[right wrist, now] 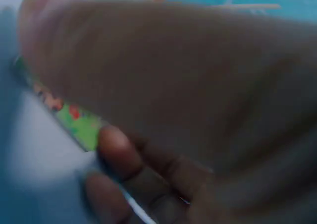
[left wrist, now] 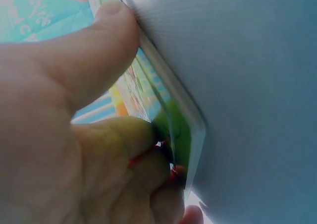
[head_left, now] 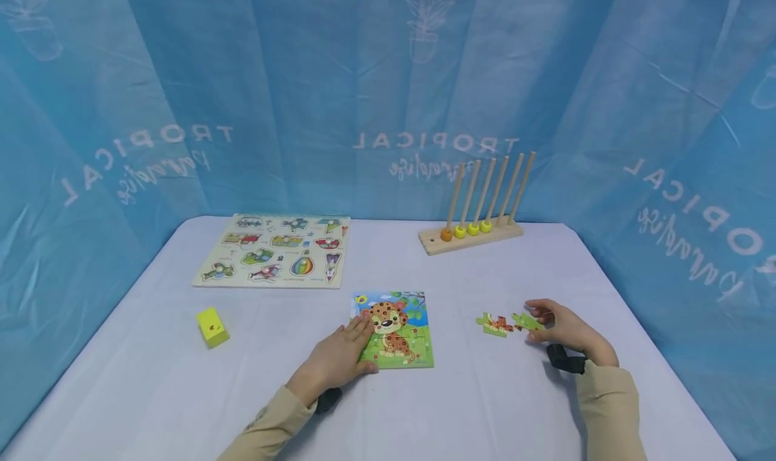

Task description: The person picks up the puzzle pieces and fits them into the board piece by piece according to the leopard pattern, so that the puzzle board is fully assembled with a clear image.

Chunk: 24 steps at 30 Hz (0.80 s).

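Note:
A square leopard-cub jigsaw puzzle (head_left: pixel 397 340) lies on the white table in front of me. My left hand (head_left: pixel 339 356) rests on its left side, fingers stretched over the picture. In the left wrist view, the left thumb (left wrist: pixel 111 30) lies along the board's edge. Off to the right, two loose clusters of jigsaw pieces, one green and orange (head_left: pixel 494 325) and one mostly green (head_left: pixel 526 321), lie side by side. Around the mostly green one, my right hand (head_left: pixel 566 329) has its thumb and fingers spread apart. The right wrist view is blurred, with its fingertips partly hidden.
At the back left lies a wooden vehicle peg puzzle (head_left: pixel 279 252). A yellow block (head_left: pixel 212 327) with a small red mark sits nearer on the left. Toward the back right stands a wooden rack (head_left: pixel 469 238) with upright rods and several beads. Blue curtains (head_left: pixel 388 97) surround the table.

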Tool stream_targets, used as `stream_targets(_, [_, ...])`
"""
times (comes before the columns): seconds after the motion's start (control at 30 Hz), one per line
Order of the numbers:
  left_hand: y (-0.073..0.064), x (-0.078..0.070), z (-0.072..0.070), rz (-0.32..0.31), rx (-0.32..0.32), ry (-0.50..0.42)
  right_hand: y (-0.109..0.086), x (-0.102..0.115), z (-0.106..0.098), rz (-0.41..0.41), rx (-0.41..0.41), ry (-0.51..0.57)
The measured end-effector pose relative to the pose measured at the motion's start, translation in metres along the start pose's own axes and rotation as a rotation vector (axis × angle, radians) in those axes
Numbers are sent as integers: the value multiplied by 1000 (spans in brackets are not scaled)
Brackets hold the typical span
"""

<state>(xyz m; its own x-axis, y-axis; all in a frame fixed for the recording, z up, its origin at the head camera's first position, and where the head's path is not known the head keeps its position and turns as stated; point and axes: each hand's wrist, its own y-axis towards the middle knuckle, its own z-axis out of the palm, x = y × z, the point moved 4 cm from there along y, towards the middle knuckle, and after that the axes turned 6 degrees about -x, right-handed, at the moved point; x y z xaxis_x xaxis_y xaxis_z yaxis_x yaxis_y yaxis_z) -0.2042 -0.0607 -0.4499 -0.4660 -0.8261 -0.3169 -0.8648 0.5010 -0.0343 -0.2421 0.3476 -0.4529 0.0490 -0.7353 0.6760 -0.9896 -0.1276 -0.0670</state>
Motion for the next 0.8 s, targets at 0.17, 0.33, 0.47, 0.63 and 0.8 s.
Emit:
stream_targets(0.17, [0,1,-3,0,-7,-4,11,10,6,118,-47,-95])
stream_targets(0.33, [-1,-1,-2,6,-5,-15,30,28,19,201,-82,-120])
stream_targets(0.47, [-2,-5,2,23,8,-29,37,35,29,223,-92,-81])
stream_targets(0.63, [-3,-5,4,13,12,-21,39,37,33,256,-103,17])
stream_targets(0.8, [-2,-1,2,-2,-6,-10,46,47,34,246,-110,216])
